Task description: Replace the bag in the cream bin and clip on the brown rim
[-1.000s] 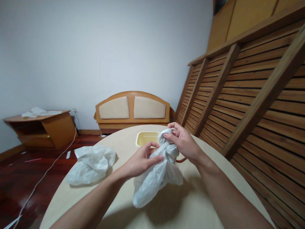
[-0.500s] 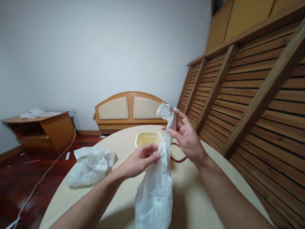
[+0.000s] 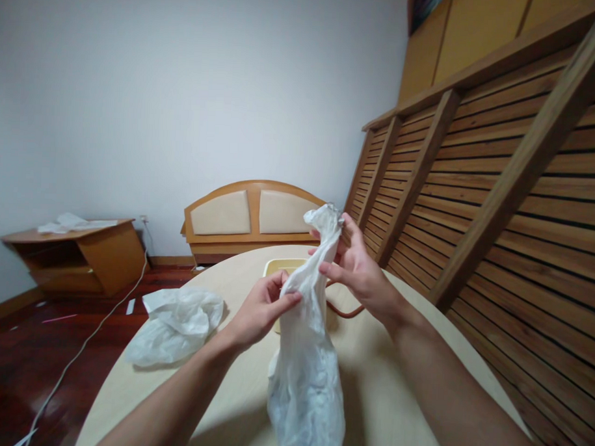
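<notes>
A white plastic bag hangs upright before me, its neck gathered and twisted, its lower part bulging with contents I cannot make out. My left hand pinches the left side of the neck between thumb and fingers. Higher up, my right hand is closed around the neck from the right, with some fingers hidden behind the plastic. The crumpled top of the bag sticks out above the right hand. Behind the bag stands a pale yellow plastic container, partly covered by the bag and my left hand.
A second crumpled white plastic bag lies on the left of the round table. A brown loop-shaped handle or cord shows behind my right hand. Beyond are a headboard, a low cabinet and leaning wooden slats.
The bag's neck has spread wider and tilted, and its lower part has shifted slightly right. My left hand has moved a little left, and my right-hand fingers have wrapped further round the neck.
</notes>
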A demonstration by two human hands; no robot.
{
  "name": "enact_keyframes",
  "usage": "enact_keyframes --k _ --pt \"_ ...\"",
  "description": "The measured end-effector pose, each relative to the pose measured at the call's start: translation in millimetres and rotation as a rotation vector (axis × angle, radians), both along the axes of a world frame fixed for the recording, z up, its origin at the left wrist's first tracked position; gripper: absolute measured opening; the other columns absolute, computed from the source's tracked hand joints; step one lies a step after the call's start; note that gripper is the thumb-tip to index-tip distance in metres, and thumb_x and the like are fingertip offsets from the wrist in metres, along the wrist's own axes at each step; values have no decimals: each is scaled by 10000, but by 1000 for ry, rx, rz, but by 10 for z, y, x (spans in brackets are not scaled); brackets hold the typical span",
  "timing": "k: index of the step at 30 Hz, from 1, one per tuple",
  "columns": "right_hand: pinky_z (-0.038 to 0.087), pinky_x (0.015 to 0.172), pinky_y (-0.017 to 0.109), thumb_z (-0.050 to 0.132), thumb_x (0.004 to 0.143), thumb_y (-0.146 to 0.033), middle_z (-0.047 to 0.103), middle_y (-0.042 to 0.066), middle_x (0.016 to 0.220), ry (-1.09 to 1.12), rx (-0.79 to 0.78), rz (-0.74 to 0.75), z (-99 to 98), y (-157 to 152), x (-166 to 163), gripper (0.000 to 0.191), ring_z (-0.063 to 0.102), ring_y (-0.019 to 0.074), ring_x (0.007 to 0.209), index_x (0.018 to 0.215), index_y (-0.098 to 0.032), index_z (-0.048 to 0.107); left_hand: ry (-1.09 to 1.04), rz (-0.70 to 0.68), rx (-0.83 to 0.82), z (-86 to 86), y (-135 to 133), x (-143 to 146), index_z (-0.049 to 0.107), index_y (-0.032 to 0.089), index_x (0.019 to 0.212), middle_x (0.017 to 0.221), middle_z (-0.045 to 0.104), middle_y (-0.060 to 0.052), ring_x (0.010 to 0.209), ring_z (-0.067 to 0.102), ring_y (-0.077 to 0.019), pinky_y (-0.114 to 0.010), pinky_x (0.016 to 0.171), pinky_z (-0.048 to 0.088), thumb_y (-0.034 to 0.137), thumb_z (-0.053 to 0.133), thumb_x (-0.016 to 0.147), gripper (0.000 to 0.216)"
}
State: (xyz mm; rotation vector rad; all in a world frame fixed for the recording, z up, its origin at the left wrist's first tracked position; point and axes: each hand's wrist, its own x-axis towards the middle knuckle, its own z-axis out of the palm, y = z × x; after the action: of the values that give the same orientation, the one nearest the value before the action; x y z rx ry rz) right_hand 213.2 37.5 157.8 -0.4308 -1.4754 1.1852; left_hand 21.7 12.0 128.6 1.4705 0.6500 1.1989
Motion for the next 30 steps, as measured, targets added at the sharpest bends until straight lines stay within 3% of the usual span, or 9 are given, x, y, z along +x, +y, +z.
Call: enact_keyframes --k 2,5,8,13,17,22,24,27,30 --pt "541 965 447 850 712 -289 569 94 1395 -63 -13 2 -44 14 -21 1250 645 217 1115 1546 -411 -73 -43 27 -6 14 -8 -14 428 181 697 655 491 49 587 425 -76 -183 553 349 445 829 707 480" --pt "559 926 447 818 738 -276 611 118 1332 -126 -12 15 -78 24 -53 1209 673 217 1045 1564 -351 -63 -79 49 -21 45 -19 -31 402 189 696 647 469 58 572 406 -69 -172 530 323 395 832 702 478" --pt "586 842 390 757 766 -256 643 102 1268 -58 26 -65 -56 36 -67 1070 679 215 1015 1566 -332 51 -177 86 -3 98 -28 -58 373 197 693 635 447 72 546 378 -59 -161 511 304 299 835 676 473" --pt "574 752 302 679 736 -169 666 32 1164 97 67 -330 7 161 28 820 666 186 964 1451 -360 327 -375 207 74 225 -25 -167 429 194 726 752 534 51 597 451 -63 -153 529 350 159 759 612 351" --pt "553 714 262 688 751 -229 674 -11 1005 206 35 -481 39 250 147 612 656 154 877 1306 -319 446 -460 296 101 274 13 -246 481 195 779 742 504 52 640 488 -82 -166 576 405 194 682 607 264" --pt "548 728 266 707 795 -374 673 -23 971 251 -120 -303 86 132 105 465 645 122 761 1197 -298 487 -186 338 107 197 57 -215 542 195 1036 880 626 2 708 561 -112 -209 631 445 384 710 764 371" --pt "554 728 288 676 826 -415 672 0 1064 160 -169 -196 98 48 48 419 651 128 759 1188 -300 498 -24 340 152 150 46 -171 513 206 1169 1058 661 -54 783 601 -132 -238 688 476 392 755 766 506" --pt "558 775 313 691 822 -370 636 39 1206 -14 -135 -108 98 -30 -6 433 665 149 855 1214 -294 522 166 307 210 94 15 -115 442 240 1340 1296 596 -117 810 608 -131 -268 728 498 380 769 781 663" --pt "547 814 334 719 778 -270 652 59 1171 -187 -10 -92 75 -23 16 448 657 163 902 1199 -267 566 285 206 201 63 12 -92 514 203 1314 1148 668 -118 780 612 -141 -267 703 492 383 735 822 569"
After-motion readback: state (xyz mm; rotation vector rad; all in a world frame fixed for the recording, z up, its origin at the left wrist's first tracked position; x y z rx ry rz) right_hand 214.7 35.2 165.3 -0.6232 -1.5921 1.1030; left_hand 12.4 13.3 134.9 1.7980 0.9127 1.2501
